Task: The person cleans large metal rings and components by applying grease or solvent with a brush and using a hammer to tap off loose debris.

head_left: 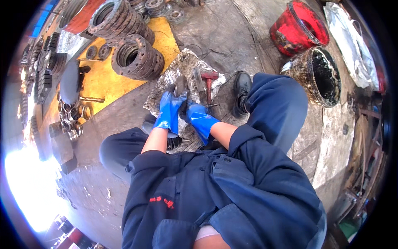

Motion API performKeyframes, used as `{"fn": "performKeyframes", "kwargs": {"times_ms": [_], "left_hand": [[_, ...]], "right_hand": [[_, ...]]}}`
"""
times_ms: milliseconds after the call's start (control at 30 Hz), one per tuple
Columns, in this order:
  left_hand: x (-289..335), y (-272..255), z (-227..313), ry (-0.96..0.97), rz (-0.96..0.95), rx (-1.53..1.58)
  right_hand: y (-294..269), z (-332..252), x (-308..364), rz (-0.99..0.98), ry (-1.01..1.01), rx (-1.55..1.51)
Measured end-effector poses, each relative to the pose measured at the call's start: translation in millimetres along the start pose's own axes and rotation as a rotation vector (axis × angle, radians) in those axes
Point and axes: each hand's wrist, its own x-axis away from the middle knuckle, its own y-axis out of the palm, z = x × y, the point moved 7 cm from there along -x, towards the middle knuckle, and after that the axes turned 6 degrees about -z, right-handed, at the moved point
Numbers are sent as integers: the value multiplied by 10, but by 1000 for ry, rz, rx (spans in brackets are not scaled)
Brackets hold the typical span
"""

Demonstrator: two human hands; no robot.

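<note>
Both my hands wear blue rubber gloves with dark, greasy fingers, and they meet low between my boots. My left hand [167, 108] is closed around a dark brown, rounded piece [181, 85] whose kind does not show. Close beside it, my right hand [197, 116] has its fingers curled inward, and what they grip is hidden. Under the hands lies a crumpled, stained silvery sheet [188, 60]. A red hammer [209, 79] rests on the sheet to the right of the hands, and a narrow greyish tool [198, 81] lies next to it.
Stacked rusty flanges [133, 58] stand on a yellow sheet [166, 35] at the far left. Metal rings [70, 118] are piled further left. A red bucket [286, 33] and a grimy bucket [304, 70] stand at the right, near a white plastic bag [346, 45].
</note>
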Motion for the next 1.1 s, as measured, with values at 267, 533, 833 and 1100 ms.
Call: {"fn": "performKeyframes", "kwargs": {"times_ms": [267, 533, 833, 1100], "left_hand": [[-323, 559, -922, -91, 190, 192], [-480, 527, -933, -164, 51, -97], [-487, 549, -1286, -67, 299, 981], [-444, 574, -1275, -87, 341, 905]], "right_hand": [[-700, 806, 39, -59, 336, 428], [-183, 1667, -173, -281, 304, -33], [-886, 1350, -378, -252, 368, -497], [-1617, 661, -689, 193, 34, -1335]]}}
